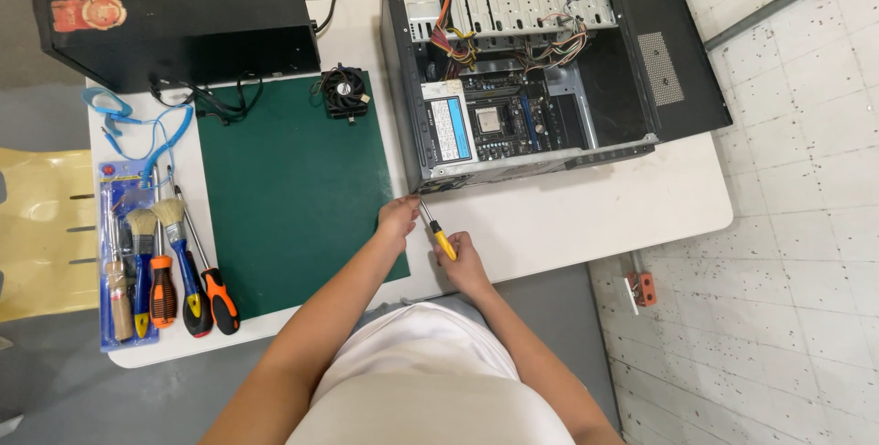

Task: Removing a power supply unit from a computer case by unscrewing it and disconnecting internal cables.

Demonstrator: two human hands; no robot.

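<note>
Orange-handled screwdrivers (188, 285) and two brushes (156, 225) lie in a row at nine o'clock on the white table (641, 207), below a coiled blue wrist strap (137, 129). Toward eleven o'clock sits a black box (183, 28), and the green mat (288, 189) fills the middle, with a small black fan (343, 90) at its top edge. At one o'clock the open computer case (522, 70) lies on its side, board and wiring exposed.

Just below the case's lower left corner, the left hand (397, 219) has its fingers pinched around the metal shaft of a small yellow-handled screwdriver (437, 232), near the tip, which points at that corner. The right hand (464, 262), toward five o'clock of the left, is closed around the yellow handle.

My reading is that a screw at the case corner is being worked, the left hand steadying the tip while the right turns. Whether the tip is seated in a screw is too small to tell. The next move would call for keeping the shaft straight and pressing lightly while twisting
</note>
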